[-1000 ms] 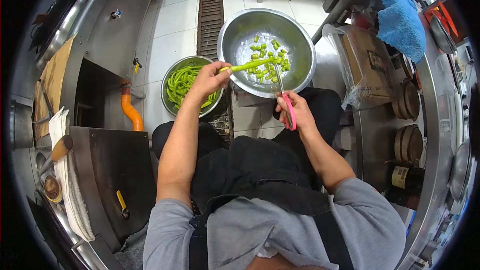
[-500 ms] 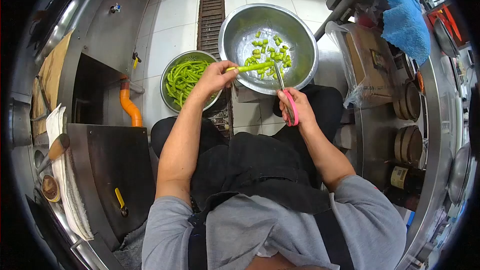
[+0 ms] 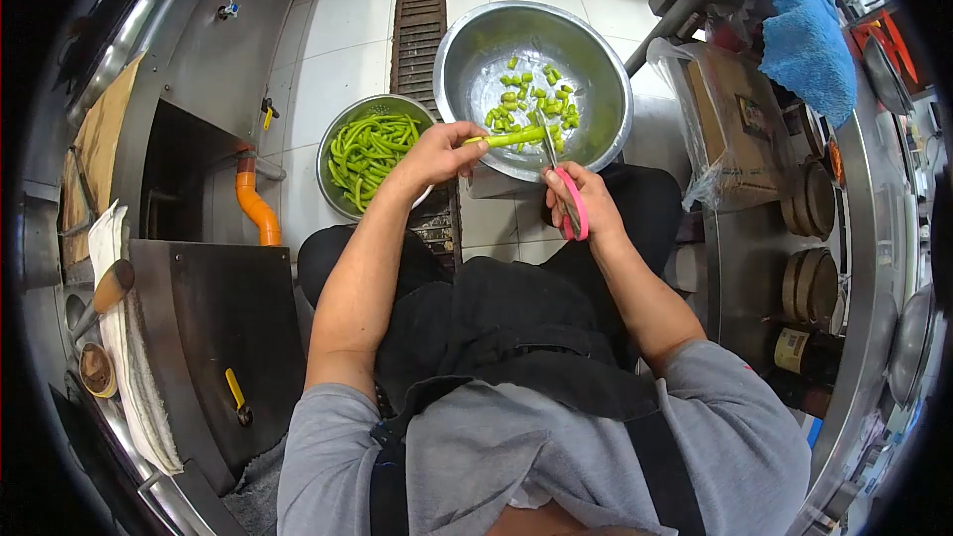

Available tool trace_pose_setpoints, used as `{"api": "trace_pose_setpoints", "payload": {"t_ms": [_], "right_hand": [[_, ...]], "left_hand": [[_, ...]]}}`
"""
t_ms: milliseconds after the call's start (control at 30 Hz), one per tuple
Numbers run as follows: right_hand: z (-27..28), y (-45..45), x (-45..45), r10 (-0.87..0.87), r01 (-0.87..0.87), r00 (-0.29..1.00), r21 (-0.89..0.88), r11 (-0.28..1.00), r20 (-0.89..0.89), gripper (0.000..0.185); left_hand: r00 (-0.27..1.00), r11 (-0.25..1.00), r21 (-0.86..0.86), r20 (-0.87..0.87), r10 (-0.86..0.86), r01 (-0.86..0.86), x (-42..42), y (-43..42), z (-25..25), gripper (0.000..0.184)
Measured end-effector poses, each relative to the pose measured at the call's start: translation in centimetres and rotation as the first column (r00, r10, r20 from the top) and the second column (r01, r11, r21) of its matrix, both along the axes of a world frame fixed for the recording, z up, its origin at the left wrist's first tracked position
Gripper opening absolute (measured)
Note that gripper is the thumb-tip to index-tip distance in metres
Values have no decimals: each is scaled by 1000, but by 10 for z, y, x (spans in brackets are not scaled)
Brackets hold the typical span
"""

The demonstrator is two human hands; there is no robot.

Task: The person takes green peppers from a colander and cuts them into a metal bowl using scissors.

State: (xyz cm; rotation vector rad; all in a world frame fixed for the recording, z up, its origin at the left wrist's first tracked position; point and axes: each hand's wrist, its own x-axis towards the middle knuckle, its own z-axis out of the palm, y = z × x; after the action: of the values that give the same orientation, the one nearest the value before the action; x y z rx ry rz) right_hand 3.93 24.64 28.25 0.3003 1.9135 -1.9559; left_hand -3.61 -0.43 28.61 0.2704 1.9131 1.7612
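My left hand (image 3: 449,153) pinches one end of a long green pepper (image 3: 511,138), which reaches over the near rim of a large steel bowl (image 3: 613,129). Pink-handled scissors (image 3: 574,206) are in my right hand (image 3: 584,201), their blades around the pepper's far end. Short cut green pieces (image 3: 536,96) lie on the bowl's bottom. Left of it, a smaller steel colander (image 3: 328,174) holds many long whole green peppers (image 3: 369,154).
A floor drain grate (image 3: 419,30) runs between the two vessels. An orange pipe (image 3: 258,206) and a steel cabinet (image 3: 233,337) stand at the left. To the right are a plastic-wrapped box (image 3: 740,124), a blue towel (image 3: 809,50) and steel shelving (image 3: 735,278).
My left hand has moved right toward the scissors, and the pepper's part between hand and blades is shorter. The scissors have shifted slightly up and left.
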Motion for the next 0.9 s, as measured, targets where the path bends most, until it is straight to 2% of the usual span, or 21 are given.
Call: {"api": "trace_pose_setpoints", "payload": {"t_ms": [33, 200, 367, 467, 533, 600, 733, 800, 867, 900], "right_hand": [[1, 0, 1, 2, -2, 1000, 0, 1000, 1, 37], [2, -1, 12, 50, -51, 995, 8, 999, 82, 30], [2, 1, 17, 27, -28, 994, 8, 1000, 105, 28], [0, 1, 19, 38, -38, 997, 9, 999, 63, 29], [-2, 1, 19, 49, -49, 999, 4, 999, 19, 30], [-5, -3, 18, 44, -49, 997, -80, 996, -58, 37], [2, -1, 9, 29, -33, 999, -108, 994, -38, 39], [2, 1, 5, 54, -58, 997, -90, 994, -51, 39], [2, 0, 5, 54, -59, 997, -87, 995, -50, 40], [0, 0, 6, 61, -63, 997, -57, 996, -48, 40]], "left_hand": [[999, 998, -48, 6, 33, -33, -1, -2, 0, 22], [998, 993, -102, -31, 50, -53, -3, -3, -7, 22], [992, 984, -140, -69, 104, -112, -8, -6, -8, 21], [984, 975, -132, -26, 178, -180, -4, -6, 6, 24], [972, 972, 5, 19, 234, -234, -1, 0, 6, 21], [984, 983, 20, 13, 180, -180, 4, 5, 8, 22], [998, 998, 27, 5, 57, -57, 7, 12, 3, 22], [997, 996, 51, 13, 73, -74, 4, 11, 0, 22], [983, 983, 19, -15, 183, -182, 2, 10, 1, 23], [983, 983, 20, -15, 184, -184, 1, 9, -3, 23]]}}
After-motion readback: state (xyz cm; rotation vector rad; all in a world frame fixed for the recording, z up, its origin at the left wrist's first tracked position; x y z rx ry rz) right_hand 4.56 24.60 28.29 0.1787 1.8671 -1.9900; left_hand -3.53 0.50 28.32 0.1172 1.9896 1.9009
